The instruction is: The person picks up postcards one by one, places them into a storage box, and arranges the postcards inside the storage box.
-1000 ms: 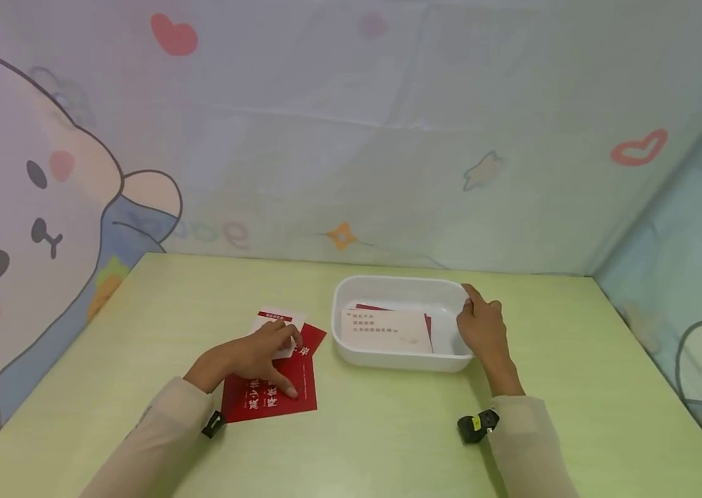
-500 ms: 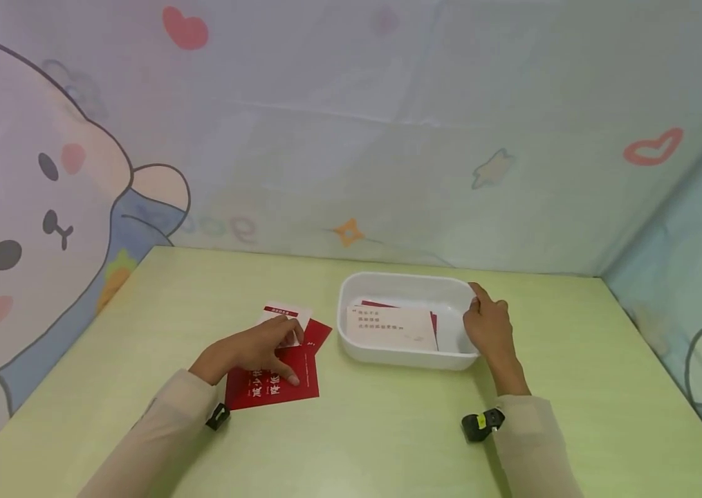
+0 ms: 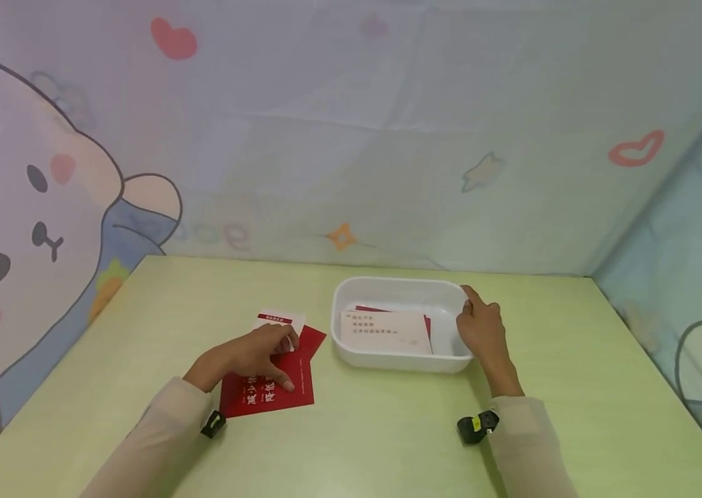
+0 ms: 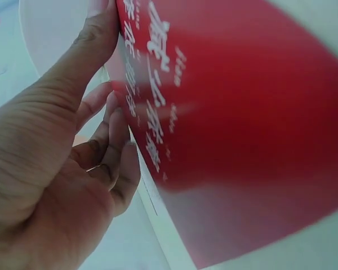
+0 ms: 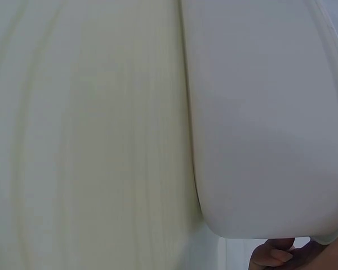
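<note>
In the head view, my left hand point(image 3: 257, 354) pinches the far edge of a red card point(image 3: 294, 398) with white Chinese lettering. The left wrist view has the thumb on the printed face of this red card point(image 4: 231, 112) and the other fingers behind its edge. Beneath and beyond it lie another red card point(image 3: 313, 339) and a white card with a red band point(image 3: 281, 318), both partly covered. My right hand point(image 3: 484, 328) grips the right end of a white plastic basin point(image 3: 400, 361). In the right wrist view, curled fingertips point(image 5: 270, 256) show below the basin's corner.
Inside the basin, a cream card with printed text point(image 3: 386, 332) lies over red ones point(image 3: 428, 325). The pale green table point(image 3: 375, 443) ends at a patterned cloth backdrop point(image 3: 338, 138) behind and on the right.
The red card under my left hand has shifted slightly away from me, its far edge now covering more of the white card. My right hand stays on the basin; the head view swayed slightly.
</note>
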Available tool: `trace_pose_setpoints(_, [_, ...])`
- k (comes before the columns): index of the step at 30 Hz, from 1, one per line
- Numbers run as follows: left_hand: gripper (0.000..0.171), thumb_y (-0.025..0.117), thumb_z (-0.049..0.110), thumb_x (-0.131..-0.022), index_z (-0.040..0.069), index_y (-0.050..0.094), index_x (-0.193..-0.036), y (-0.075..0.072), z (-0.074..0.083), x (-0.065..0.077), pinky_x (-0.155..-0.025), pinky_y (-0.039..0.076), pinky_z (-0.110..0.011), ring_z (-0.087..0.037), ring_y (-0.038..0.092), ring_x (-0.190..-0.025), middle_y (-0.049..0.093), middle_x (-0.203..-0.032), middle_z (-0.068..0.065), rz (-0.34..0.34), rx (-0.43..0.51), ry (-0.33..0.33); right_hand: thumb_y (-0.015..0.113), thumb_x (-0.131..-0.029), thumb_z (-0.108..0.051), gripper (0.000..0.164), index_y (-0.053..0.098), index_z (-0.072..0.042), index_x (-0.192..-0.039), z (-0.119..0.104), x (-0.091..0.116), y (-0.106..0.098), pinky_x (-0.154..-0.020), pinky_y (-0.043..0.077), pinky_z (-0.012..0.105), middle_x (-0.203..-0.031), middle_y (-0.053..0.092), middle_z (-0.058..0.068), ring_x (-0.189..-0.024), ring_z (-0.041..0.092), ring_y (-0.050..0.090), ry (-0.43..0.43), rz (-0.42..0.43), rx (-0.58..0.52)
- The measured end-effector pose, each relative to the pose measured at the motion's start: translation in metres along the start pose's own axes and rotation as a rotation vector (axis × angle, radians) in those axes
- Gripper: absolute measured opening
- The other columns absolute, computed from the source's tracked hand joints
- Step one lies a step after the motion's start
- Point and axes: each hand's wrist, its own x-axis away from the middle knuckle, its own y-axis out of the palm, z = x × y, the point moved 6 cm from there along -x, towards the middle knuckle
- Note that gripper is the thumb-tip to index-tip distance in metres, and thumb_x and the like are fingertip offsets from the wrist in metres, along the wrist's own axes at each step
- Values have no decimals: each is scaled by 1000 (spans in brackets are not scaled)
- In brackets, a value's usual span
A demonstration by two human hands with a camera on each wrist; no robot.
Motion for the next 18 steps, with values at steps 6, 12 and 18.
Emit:
trace_pose_setpoints(6, [65,91,32,-69,18,53,-120,0,-1,1,-87,57,-36,-18,54,-111,59,-118,0,16,19,19,20,-105,-22,52,33,-10,-154,0,1,1,-83,49,61,-127,44,40,-105,51,53,11,-4,8])
trace_pose_setpoints(12, [65,91,33,-69,19,55,-121,-3,0,1,-87,57,-37,-18,54,-111,59,-120,0,39,1,19,19,-105,-23,52,34,-10,-154,1,-1,2,-84,48,62,-127,45,40,-107,52,52,4,7,13])
trace_pose_setpoints(18, [64,89,36,-72,19,54,-123,-3,-2,0,-88,57,-36,-19,54,-111,58,-121,-2,29,11,42,19,-105,-23,53,34,-10,-154,2,-3,2,-79,49,59,-125,46,39,-103,50,53,-8,14,14])
